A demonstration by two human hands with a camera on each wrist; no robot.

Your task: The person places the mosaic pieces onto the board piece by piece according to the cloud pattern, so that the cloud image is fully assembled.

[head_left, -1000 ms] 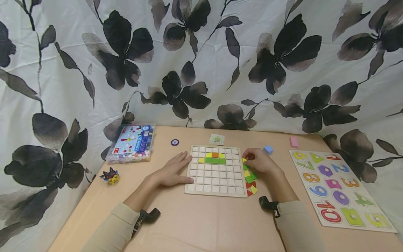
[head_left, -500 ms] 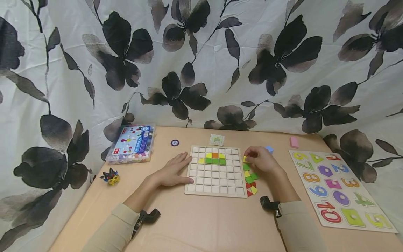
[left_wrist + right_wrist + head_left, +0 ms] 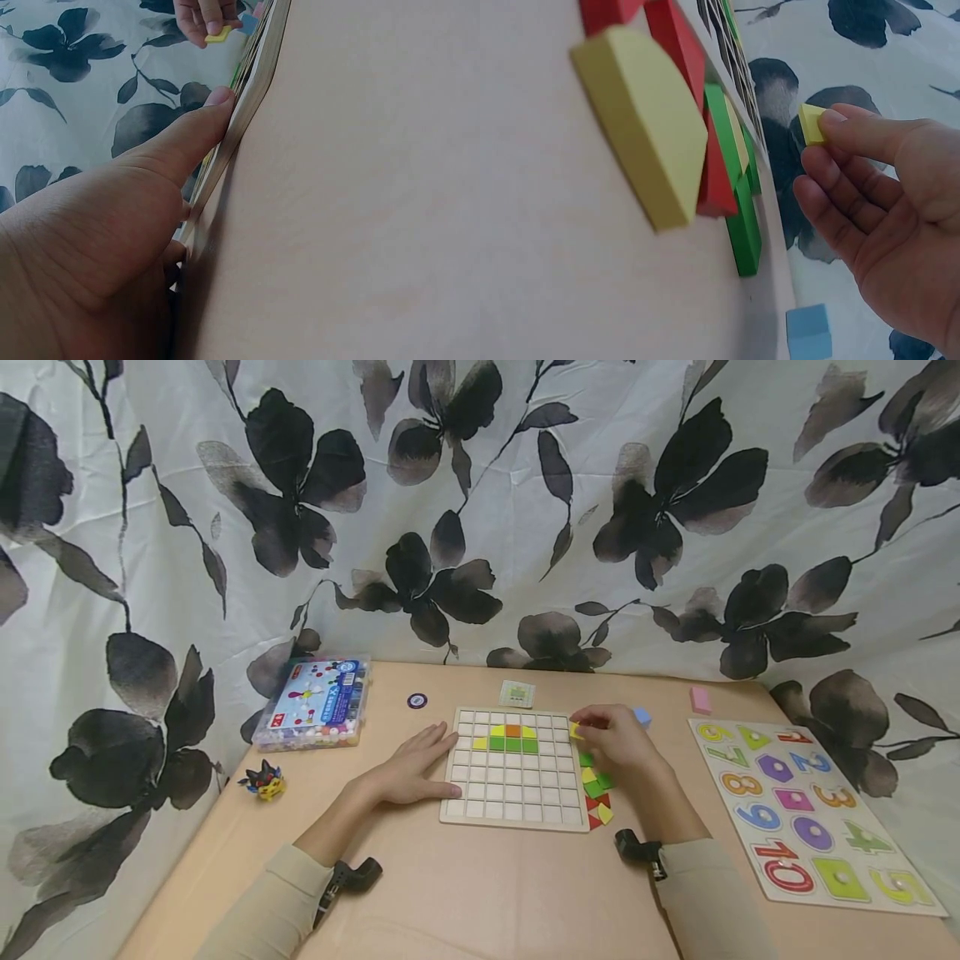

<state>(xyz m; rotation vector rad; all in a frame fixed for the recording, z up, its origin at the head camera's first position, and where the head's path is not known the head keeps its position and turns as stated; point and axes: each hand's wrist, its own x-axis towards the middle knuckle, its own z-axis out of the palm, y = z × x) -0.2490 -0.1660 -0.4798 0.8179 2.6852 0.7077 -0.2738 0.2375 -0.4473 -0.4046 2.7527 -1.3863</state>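
Observation:
My left hand (image 3: 408,768) rests at the left edge of a square wooden grid board (image 3: 517,824), fingers extended and thumb tip against the rim. Set in the upper part of the grid are yellow pieces, an orange piece (image 3: 512,729) and a row of green pieces (image 3: 513,743). Over the board's upper right edge, my right hand (image 3: 622,743) pinches a small yellow block (image 3: 811,125) between thumb and fingertips. Loose blocks lie along the board's right side, among them a green block (image 3: 744,232), a red block (image 3: 717,176) and a yellow block (image 3: 641,127) with a curved side.
Behind the board lies a small pattern card (image 3: 517,693), with a round dark token (image 3: 417,700) to its left. A bead box (image 3: 311,702) and a small figurine (image 3: 262,779) stand at left. At right are a number puzzle board (image 3: 813,814), a blue block (image 3: 642,717) and a pink block (image 3: 701,699).
My right hand has lifted the yellow block from beside the board and moved slightly left with it, to the board's edge. My left hand stays in place.

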